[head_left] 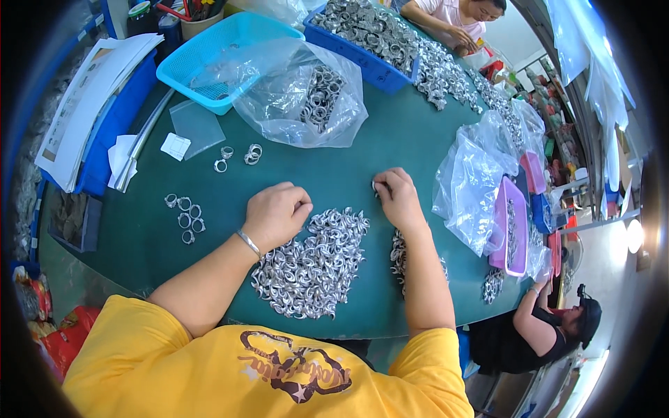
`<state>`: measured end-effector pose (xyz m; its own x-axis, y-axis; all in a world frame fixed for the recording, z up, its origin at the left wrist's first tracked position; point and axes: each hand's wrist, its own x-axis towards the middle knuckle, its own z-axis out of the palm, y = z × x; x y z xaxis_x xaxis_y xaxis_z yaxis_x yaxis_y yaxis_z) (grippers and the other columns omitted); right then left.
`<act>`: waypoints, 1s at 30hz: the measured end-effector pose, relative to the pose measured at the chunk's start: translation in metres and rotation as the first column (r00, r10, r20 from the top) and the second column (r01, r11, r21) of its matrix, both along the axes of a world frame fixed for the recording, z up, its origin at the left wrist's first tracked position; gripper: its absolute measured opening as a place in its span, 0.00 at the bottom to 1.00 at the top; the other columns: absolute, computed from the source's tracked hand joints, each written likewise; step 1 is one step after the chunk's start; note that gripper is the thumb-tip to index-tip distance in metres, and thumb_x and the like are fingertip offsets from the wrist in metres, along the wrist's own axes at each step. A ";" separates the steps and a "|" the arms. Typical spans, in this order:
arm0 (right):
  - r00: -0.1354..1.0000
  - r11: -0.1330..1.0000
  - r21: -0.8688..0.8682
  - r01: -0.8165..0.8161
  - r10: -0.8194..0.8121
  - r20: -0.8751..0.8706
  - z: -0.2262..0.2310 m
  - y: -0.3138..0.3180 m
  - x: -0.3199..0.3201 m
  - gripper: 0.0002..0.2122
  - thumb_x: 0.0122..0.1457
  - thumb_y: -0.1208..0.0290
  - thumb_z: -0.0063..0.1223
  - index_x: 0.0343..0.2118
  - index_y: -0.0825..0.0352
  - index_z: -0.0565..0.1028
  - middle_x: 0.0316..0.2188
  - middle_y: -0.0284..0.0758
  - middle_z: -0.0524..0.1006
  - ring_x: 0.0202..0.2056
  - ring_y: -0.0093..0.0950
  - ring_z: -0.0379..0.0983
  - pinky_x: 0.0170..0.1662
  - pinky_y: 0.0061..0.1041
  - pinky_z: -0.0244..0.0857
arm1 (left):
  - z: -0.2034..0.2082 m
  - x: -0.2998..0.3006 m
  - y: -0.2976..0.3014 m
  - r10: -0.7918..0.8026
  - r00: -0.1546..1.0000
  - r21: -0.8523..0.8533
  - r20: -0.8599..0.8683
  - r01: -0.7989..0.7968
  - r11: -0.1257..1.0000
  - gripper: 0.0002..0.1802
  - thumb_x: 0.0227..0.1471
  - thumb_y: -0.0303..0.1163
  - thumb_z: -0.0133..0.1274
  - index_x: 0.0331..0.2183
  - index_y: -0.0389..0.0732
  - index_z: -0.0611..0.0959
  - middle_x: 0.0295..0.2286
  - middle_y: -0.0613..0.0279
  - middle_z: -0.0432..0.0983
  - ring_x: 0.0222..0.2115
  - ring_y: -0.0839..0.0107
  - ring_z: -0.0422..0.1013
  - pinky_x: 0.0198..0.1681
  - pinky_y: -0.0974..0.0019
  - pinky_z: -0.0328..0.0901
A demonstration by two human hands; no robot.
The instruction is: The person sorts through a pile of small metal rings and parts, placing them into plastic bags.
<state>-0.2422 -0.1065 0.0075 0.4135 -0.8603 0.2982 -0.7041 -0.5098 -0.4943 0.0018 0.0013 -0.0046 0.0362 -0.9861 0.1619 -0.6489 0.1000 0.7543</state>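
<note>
My left hand [275, 214] is curled closed at the upper left edge of a big pile of silver metal rings [313, 268]; whatever its fingers hold, if anything, is hidden. To the right of the pile, my right hand [399, 200] pinches a small silver ring [375, 187] between thumb and fingertips, just over the green table [279, 171]. Partly covered by my right forearm lies a second, smaller ring pile [398, 259]. On the left, several loose rings [185, 220] lie in a cluster, and a few more rings [253, 154] sit farther back.
A turquoise basket [209, 43], a plastic bag of rings [300, 104] and a blue bin of rings [369, 66] stand at the back. Paper sheets [90, 104] rest at left. On the right are plastic bags [474, 181] and a purple tray [516, 258]. Two other people sit nearby.
</note>
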 end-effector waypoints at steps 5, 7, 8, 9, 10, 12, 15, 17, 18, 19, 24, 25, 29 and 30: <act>0.996 0.995 0.061 0.080 -0.077 -0.051 0.020 -0.004 -0.026 0.07 0.51 0.83 0.50 0.33 0.68 0.76 0.30 0.44 0.74 0.34 0.42 0.73 0.38 0.34 0.67 | -0.004 0.001 -0.001 -0.005 1.000 -0.031 0.022 0.006 0.999 0.04 0.45 0.34 0.56 0.24 0.44 0.81 0.22 0.63 0.72 0.26 0.63 0.72 0.28 0.62 0.65; 0.995 0.999 0.032 0.041 -0.038 -0.094 0.026 -0.006 -0.032 0.08 0.49 0.85 0.51 0.32 0.70 0.76 0.30 0.43 0.75 0.33 0.41 0.73 0.37 0.33 0.67 | -0.005 0.002 -0.001 -0.003 1.000 -0.051 0.004 0.003 0.999 0.04 0.45 0.33 0.56 0.24 0.44 0.81 0.22 0.63 0.72 0.25 0.64 0.72 0.27 0.62 0.65; 0.992 0.995 0.090 0.036 -0.025 -0.122 0.028 -0.003 -0.032 0.07 0.48 0.85 0.52 0.32 0.70 0.76 0.30 0.43 0.75 0.33 0.40 0.73 0.36 0.33 0.68 | -0.005 0.002 0.000 0.000 1.000 -0.028 -0.004 0.000 1.000 0.05 0.45 0.33 0.56 0.25 0.44 0.81 0.22 0.64 0.72 0.24 0.64 0.72 0.27 0.63 0.64; 0.992 0.995 0.094 0.039 -0.027 -0.126 0.027 0.001 -0.031 0.07 0.48 0.85 0.52 0.32 0.70 0.76 0.30 0.43 0.75 0.33 0.40 0.73 0.36 0.33 0.68 | -0.002 0.002 -0.001 0.003 1.000 0.004 0.014 -0.003 1.000 0.05 0.45 0.33 0.56 0.25 0.43 0.81 0.22 0.64 0.72 0.24 0.65 0.71 0.26 0.64 0.64; 0.992 0.991 0.131 -0.013 0.028 -0.119 0.024 0.005 -0.027 0.07 0.49 0.84 0.53 0.32 0.71 0.76 0.29 0.41 0.75 0.31 0.37 0.73 0.35 0.30 0.67 | -0.002 0.001 -0.001 0.001 1.000 0.009 0.009 -0.001 1.000 0.05 0.45 0.33 0.56 0.25 0.43 0.81 0.22 0.64 0.72 0.24 0.65 0.71 0.26 0.64 0.64; 0.990 0.983 0.170 -0.065 0.085 -0.111 0.020 0.010 -0.022 0.06 0.49 0.84 0.54 0.32 0.72 0.75 0.28 0.40 0.75 0.30 0.34 0.73 0.34 0.27 0.67 | -0.002 0.000 -0.001 -0.006 1.000 0.004 0.002 0.006 1.000 0.05 0.46 0.33 0.56 0.25 0.43 0.81 0.22 0.64 0.72 0.23 0.65 0.71 0.26 0.63 0.64; 0.988 0.993 0.119 0.017 0.002 -0.156 0.019 0.009 -0.020 0.07 0.49 0.82 0.55 0.33 0.72 0.76 0.28 0.40 0.77 0.28 0.31 0.74 0.33 0.27 0.67 | -0.002 0.001 -0.001 -0.004 1.000 0.004 -0.007 0.004 1.000 0.05 0.46 0.33 0.56 0.24 0.43 0.81 0.22 0.64 0.72 0.23 0.65 0.71 0.26 0.63 0.64; 0.986 0.986 0.155 0.059 -0.033 -0.166 0.021 0.006 -0.023 0.07 0.51 0.82 0.54 0.34 0.71 0.76 0.27 0.40 0.77 0.27 0.30 0.74 0.32 0.27 0.67 | -0.001 0.001 -0.001 -0.001 1.000 0.001 -0.003 0.001 1.000 0.05 0.45 0.33 0.56 0.24 0.43 0.81 0.22 0.64 0.72 0.23 0.65 0.71 0.26 0.63 0.64; 0.981 0.976 0.193 0.105 -0.070 -0.180 0.021 0.006 -0.026 0.08 0.52 0.82 0.52 0.35 0.71 0.77 0.26 0.40 0.78 0.27 0.30 0.75 0.31 0.26 0.67 | -0.002 0.000 0.000 -0.002 1.000 0.002 0.000 0.002 1.000 0.05 0.45 0.33 0.56 0.24 0.43 0.80 0.21 0.64 0.71 0.23 0.65 0.71 0.26 0.63 0.64; 0.980 0.975 0.193 0.107 -0.071 -0.185 0.022 0.004 -0.030 0.08 0.52 0.82 0.52 0.35 0.71 0.77 0.26 0.40 0.78 0.27 0.30 0.75 0.31 0.26 0.67 | -0.002 0.000 0.000 -0.003 1.000 0.003 -0.006 0.003 1.000 0.05 0.45 0.33 0.56 0.24 0.43 0.80 0.21 0.64 0.71 0.23 0.65 0.71 0.26 0.63 0.64; 0.959 0.895 0.349 0.278 -0.237 -0.155 0.022 -0.013 -0.056 0.07 0.54 0.81 0.49 0.35 0.71 0.77 0.26 0.37 0.78 0.26 0.25 0.74 0.32 0.24 0.68 | -0.003 0.001 -0.002 -0.005 1.000 -0.017 -0.008 0.005 1.000 0.05 0.45 0.32 0.56 0.24 0.43 0.80 0.21 0.64 0.71 0.23 0.65 0.71 0.26 0.64 0.64; 0.956 0.878 0.380 0.292 -0.257 -0.141 0.025 -0.013 -0.056 0.07 0.54 0.81 0.49 0.34 0.72 0.78 0.25 0.35 0.78 0.27 0.24 0.73 0.34 0.24 0.68 | -0.002 0.001 -0.002 -0.002 1.000 0.003 0.000 0.002 1.000 0.04 0.45 0.32 0.56 0.24 0.43 0.80 0.21 0.64 0.71 0.23 0.65 0.71 0.26 0.64 0.64; 0.974 0.970 0.157 0.187 -0.163 -0.155 0.014 -0.003 -0.042 0.06 0.50 0.79 0.54 0.31 0.68 0.79 0.30 0.43 0.78 0.31 0.40 0.76 0.37 0.31 0.69 | -0.002 0.001 -0.001 -0.001 1.000 0.002 -0.008 0.001 1.000 0.04 0.45 0.32 0.56 0.24 0.42 0.80 0.21 0.64 0.71 0.23 0.66 0.71 0.26 0.65 0.64; 0.979 0.988 0.084 0.131 -0.116 -0.166 0.010 -0.001 -0.036 0.05 0.47 0.80 0.57 0.29 0.68 0.79 0.29 0.43 0.77 0.31 0.41 0.74 0.36 0.33 0.69 | -0.002 0.001 -0.001 -0.001 1.000 0.002 -0.008 0.001 1.000 0.05 0.45 0.32 0.55 0.24 0.42 0.80 0.22 0.64 0.71 0.23 0.66 0.71 0.26 0.65 0.64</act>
<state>-0.2786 -0.1076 0.0178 0.3384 -0.9286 0.1523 -0.8326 -0.3709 -0.4114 0.0026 0.0003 -0.0069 0.0363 -0.9866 0.1592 -0.6424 0.0990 0.7600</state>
